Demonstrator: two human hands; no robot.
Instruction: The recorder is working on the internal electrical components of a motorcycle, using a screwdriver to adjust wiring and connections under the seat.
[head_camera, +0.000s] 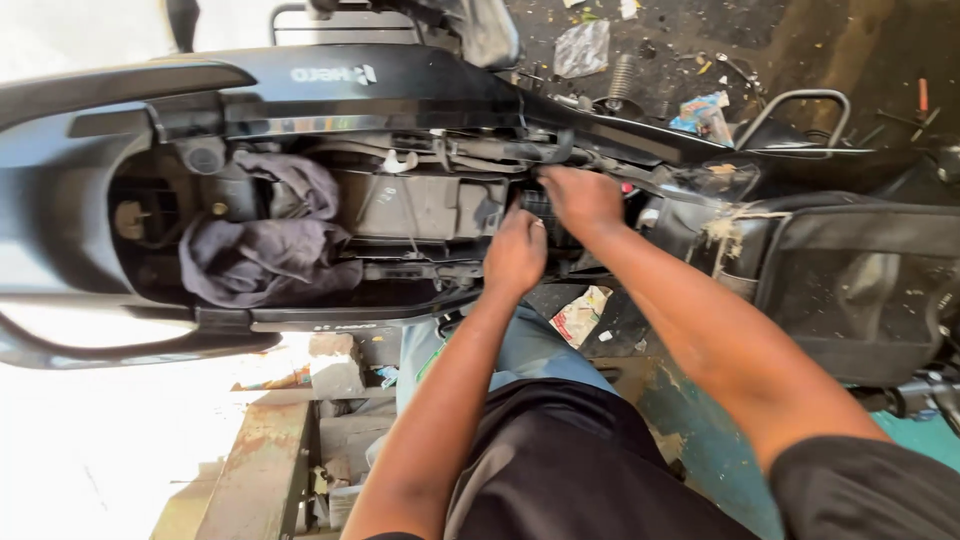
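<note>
The black component (548, 212) sits inside the open frame of the motorcycle (330, 75) (seat removed), just beside the grey battery box (420, 205). The left hand (514, 255) presses on it with fingers curled closed. The right hand (580, 198) grips its upper edge. A dark rag (265, 250) lies bunched beyond the battery box.

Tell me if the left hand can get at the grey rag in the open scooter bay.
Probably yes: the grey rag lies uncovered in the bay, and nothing stands between it and the left hand, which is beside it.
</note>
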